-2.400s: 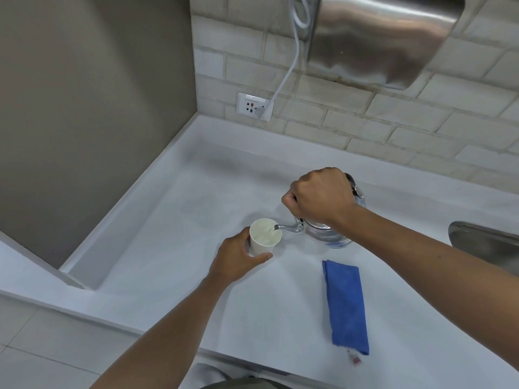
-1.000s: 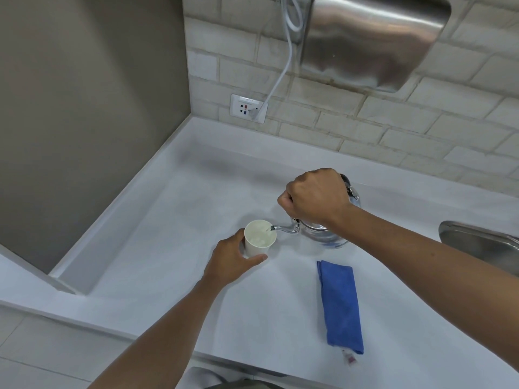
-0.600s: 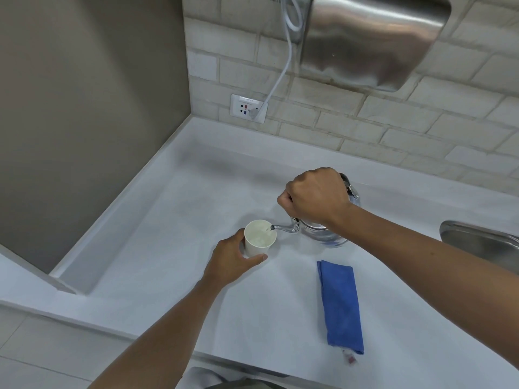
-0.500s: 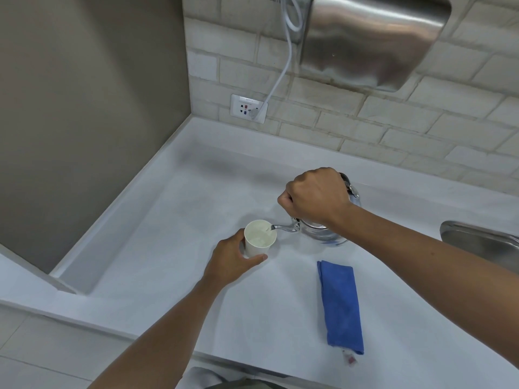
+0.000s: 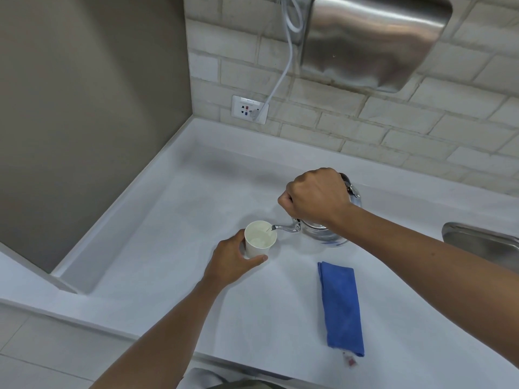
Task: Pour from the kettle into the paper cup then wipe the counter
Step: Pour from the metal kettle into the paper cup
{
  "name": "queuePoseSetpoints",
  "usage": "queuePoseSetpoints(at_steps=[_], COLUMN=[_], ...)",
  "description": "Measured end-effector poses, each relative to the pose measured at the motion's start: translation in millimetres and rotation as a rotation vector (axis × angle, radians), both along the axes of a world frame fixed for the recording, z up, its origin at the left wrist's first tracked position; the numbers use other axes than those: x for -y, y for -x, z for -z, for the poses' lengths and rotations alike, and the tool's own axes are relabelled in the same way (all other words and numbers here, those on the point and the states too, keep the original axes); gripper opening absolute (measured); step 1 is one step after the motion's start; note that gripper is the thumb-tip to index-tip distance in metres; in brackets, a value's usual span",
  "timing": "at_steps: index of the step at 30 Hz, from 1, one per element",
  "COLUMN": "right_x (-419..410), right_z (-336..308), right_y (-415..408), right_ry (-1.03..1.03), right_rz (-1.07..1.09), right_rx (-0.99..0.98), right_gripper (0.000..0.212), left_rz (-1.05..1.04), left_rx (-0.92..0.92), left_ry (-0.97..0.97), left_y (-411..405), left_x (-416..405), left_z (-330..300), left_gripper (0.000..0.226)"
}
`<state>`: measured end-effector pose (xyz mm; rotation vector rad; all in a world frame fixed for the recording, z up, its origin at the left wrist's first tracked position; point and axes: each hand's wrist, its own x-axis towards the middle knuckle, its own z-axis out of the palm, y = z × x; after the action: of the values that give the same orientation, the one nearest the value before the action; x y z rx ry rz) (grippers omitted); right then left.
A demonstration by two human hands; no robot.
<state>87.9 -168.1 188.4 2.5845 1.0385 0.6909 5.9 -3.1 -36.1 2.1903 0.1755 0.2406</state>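
White table (image 5: 174,248) stretches out under us into the corner, and it is the biggest thing we have to keep dry, so the pour has to stay tidy. We have the steel kettle (image 5: 323,234) tipped toward the left, its body just right of the cup and low over the table; whether its base touches the surface we cannot tell. Our right hand (image 5: 316,196) is clenched in a fist over the kettle's handle, and we judge that small changes of the wrist, not of the whole arm, will keep the flow thin. Blue cloth (image 5: 341,307) lies folded on the table near us, well apart from the cup and to the right, untouched, ready for the wiping that comes after. Our left hand (image 5: 233,262) is wrapped around the near side of the paper cup (image 5: 259,238), thumb and fingers grasping its wall to steady it; we should hold lightly, since a paper wall gives under a squeeze. The cup stands upright on the table, and the level inside is too pale to read. Smallest of all, the spout (image 5: 285,228) reaches just over the cup's right rim; we want its tip kept inside that rim, and the kettle righted slowly to end without a drip.
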Motion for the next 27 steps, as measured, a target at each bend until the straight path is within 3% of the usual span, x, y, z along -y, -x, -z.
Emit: queuePoseSetpoints(at_steps=[27], right_x=[-4.0], right_z=[-0.7], right_y=[-3.6], right_ry=[-0.016], right_rz=[-0.034], right_rx=[0.02], right_gripper=[0.03], left_rz=[0.007], left_rx=[-0.002], left_ry=[0.016], left_y=[-2.9], left_x=[-0.8], left_z=[5.7], left_gripper=[0.076])
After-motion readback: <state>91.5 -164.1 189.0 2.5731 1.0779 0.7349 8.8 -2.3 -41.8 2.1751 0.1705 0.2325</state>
